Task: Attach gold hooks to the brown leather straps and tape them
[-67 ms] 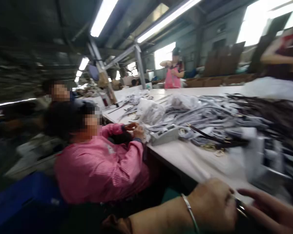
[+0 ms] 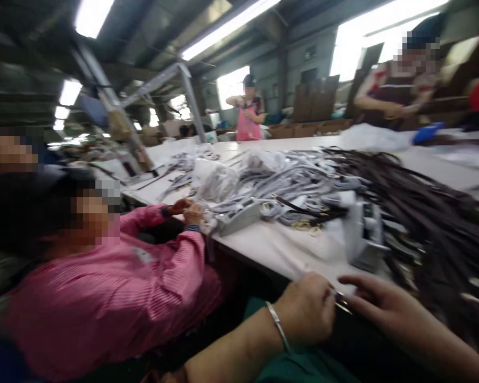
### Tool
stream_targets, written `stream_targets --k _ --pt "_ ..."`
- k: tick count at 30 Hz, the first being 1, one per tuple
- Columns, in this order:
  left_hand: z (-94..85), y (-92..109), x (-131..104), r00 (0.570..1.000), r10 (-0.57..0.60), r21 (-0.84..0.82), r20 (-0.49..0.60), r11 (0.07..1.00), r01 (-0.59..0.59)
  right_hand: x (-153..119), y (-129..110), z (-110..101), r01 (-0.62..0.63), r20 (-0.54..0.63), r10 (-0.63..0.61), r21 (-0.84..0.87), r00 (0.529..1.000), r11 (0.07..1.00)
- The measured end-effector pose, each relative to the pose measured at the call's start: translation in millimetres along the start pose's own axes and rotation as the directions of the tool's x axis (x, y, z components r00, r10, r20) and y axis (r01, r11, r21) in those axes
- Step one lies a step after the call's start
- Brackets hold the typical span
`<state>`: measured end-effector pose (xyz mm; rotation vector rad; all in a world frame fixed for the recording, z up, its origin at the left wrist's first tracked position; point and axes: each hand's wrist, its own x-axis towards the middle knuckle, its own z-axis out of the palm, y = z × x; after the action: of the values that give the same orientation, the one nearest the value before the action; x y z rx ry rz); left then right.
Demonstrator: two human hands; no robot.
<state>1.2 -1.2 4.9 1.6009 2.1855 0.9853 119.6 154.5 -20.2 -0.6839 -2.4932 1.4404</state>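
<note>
Hands meet at the white worktop (image 2: 287, 250) edge: left hand (image 2: 307, 311) in closed grip on a small metal piece (image 2: 340, 301); right hand (image 2: 383, 303) touching it, fingers loose; dark brown straps (image 2: 419, 207) now nearer, just beyond.

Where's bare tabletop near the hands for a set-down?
Bare patch: the white table between the grey box and the white block, just beyond the left hand. Another lies far right behind the dark straps. Crowded: the grey strap pile mid-table and the straps beside the right hand.
</note>
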Motion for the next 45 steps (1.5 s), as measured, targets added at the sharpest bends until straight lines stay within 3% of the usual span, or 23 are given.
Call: stream_targets --k 2,4,6,9,15,18,20,22,24,26,28,30,32,33,34,36,40,43,45 --pt "2.2 -5.1 6.0 0.999 -0.021 -0.049 0.027 0.999 0.023 -12.3 -3.8 -9.9 -0.141 0.111 0.123 0.172 0.986 0.975" --pt "9.2 -14.3 13.2 0.999 -0.038 -0.135 0.028 0.99 0.041 -18.2 -8.5 -12.0 -0.331 0.283 0.236 0.363 0.93 0.871" --pt "17.0 -23.2 16.2 0.998 -0.034 -0.216 0.043 0.976 0.042 -22.9 -11.9 -9.7 -0.433 0.371 0.278 0.444 0.886 0.784" --pt "25.4 -31.1 12.2 1.0 0.003 -0.262 0.03 0.965 0.005 -30.6 -14.3 -4.7 -0.441 0.324 0.314 0.477 0.892 0.761" --pt "33.9 -26.9 3.7 0.994 -0.029 -0.177 -0.105 0.984 0.01 -26.2 -6.2 8.1 -0.385 0.231 0.309 0.49 0.923 0.782" --pt "33.7 -24.7 2.5 0.993 -0.053 -0.223 -0.104 0.974 0.028 -25.8 0.8 16.9 -0.256 0.099 0.237 0.261 0.966 0.931" --pt "32.7 -24.4 2.8 0.992 -0.056 -0.228 -0.109 0.973 0.03 -31.2 1.9 20.7 -0.072 -0.007 0.072 -0.064 0.997 0.995" --pt "31.7 -23.6 4.3 0.991 -0.059 -0.194 -0.121 0.98 0.035 -38.8 -2.2 22.1 0.087 0.009 -0.092 -0.417 0.996 0.905" --pt "30.6 -21.6 6.7 0.99 -0.054 -0.159 -0.128 0.987 0.033 -44.9 -10.2 21.2 0.187 0.103 -0.159 -0.652 0.982 0.735" --pt "29.5 -18.3 9.1 0.991 -0.023 -0.136 -0.131 0.991 0.005 -46.2 -18.3 18.0 0.241 0.166 -0.177 -0.747 0.97 0.62" --pt "28.9 -15.0 10.4 0.991 0.041 -0.115 -0.123 0.992 -0.056 -42.0 -22.4 12.6 0.226 0.154 -0.168 -0.741 0.974 0.632" --pt "29.8 -13.1 9.7 0.988 0.111 -0.092 -0.104 0.988 -0.121 -34.0 -21.0 6.1 0.15 0.09 -0.12 -0.609 0.989 0.779" --pt "32.9 -13.8 7.1 0.984 0.155 -0.069 -0.087 0.985 -0.161 -25.9 -15.4 0.7 -0.019 0.058 0.037 -0.283 0.998 0.959" --pt "35.1 -15.0 5.3 0.983 0.162 -0.058 -0.088 0.984 -0.168 -23.0 -12.0 -0.9 -0.14 0.08 0.145 -0.065 0.986 0.988" --pt "37.5 -16.6 3.4 0.983 0.161 -0.046 -0.093 0.985 -0.165 -21.1 -8.9 -1.5 -0.261 0.13 0.243 0.154 0.961 0.953" --pt "41.6 -19.4 0.1 0.985 0.136 -0.028 -0.11 0.99 -0.14 -20.6 -4.8 -0.9 -0.433 0.251 0.352 0.503 0.902 0.748" --pt "38.8 -13.0 4.5 0.99 0.038 -0.09 -0.135 0.995 -0.05 -23.3 -13.5 -3.2 -0.467 0.353 0.341 0.81 0.871 0.355" --pt "23.1 6.4 21.5 0.983 -0.054 -0.192 -0.178 0.981 0.02 -21.0 -35.3 -17.4 -0.406 0.326 0.315 0.883 0.892 0.237" --pt "8.6 22.5 36.3 0.97 -0.086 -0.238 -0.229 0.971 0.03 -18.1 -53.2 -31.4 -0.327 0.252 0.277 0.904 0.927 0.274"
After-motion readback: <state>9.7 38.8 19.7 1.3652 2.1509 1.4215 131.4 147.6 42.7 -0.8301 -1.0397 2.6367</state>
